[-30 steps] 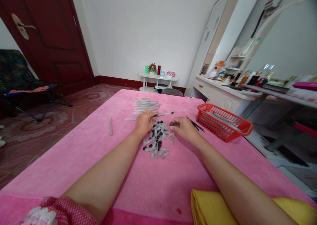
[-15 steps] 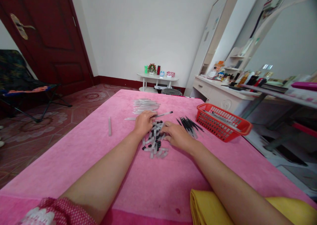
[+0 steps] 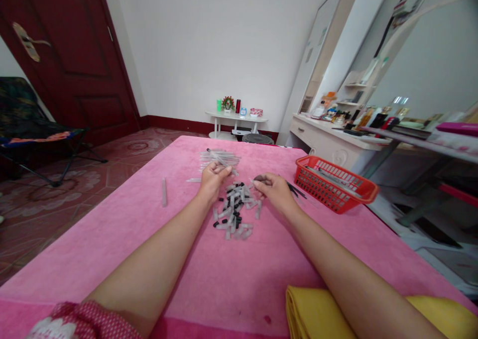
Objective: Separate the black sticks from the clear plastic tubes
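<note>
My left hand (image 3: 212,182) is closed around a clear pen (image 3: 216,156), whose dark end points up and left. It is just in front of a stack of clear pen barrels (image 3: 231,157). My right hand (image 3: 275,189) pinches a small clear piece that looks like a pen cap (image 3: 252,179), partly hidden by the fingers. Between and below the hands lies a loose pile of clear pen caps (image 3: 225,213) and small black plugs (image 3: 215,224). Black pen refills (image 3: 297,189) lie behind my right hand, which covers most of them.
A red plastic basket (image 3: 368,197) with long thin pieces inside stands on the right of the pink cloth (image 3: 123,204). One clear barrel (image 3: 164,192) lies apart on the left. A folded yellow cloth (image 3: 313,309) lies at the near right edge, under my right forearm.
My right hand has lifted from the cap pile and moved slightly right, over the refills. My left hand has turned the pen so its dark end now points up and left instead of right.
</note>
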Available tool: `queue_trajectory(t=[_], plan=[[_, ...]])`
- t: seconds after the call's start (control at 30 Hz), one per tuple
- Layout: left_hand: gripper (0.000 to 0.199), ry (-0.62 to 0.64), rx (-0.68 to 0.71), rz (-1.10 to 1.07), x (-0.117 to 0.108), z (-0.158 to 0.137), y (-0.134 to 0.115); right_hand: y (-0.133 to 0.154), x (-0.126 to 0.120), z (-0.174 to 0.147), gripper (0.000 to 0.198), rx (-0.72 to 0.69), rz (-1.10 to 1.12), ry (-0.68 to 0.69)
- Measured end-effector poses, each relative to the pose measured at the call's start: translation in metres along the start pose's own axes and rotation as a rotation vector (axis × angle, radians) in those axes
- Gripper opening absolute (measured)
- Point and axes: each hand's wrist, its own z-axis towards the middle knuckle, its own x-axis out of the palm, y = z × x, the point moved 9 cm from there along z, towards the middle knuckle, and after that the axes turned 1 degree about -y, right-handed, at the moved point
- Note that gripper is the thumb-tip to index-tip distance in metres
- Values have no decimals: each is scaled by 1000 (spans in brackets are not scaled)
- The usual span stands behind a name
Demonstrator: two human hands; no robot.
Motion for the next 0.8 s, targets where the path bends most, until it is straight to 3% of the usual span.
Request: queue_trajectory(t=[0.13,0.27,0.53,0.8], plan=[[39,57,-126,-97,12,-5,7,-6,-2,-3,33,97,226,-45],[33,64,-191,-115,19,-9,14,-3,-3,-4,33,96,248,-57],[36,85,-217,-113,23,-11,19,5,-3,-3,26,37,130,-48],[41,127,-222,-18,23,-12,20,24,-6,-4,14,-198,-216,-105]])
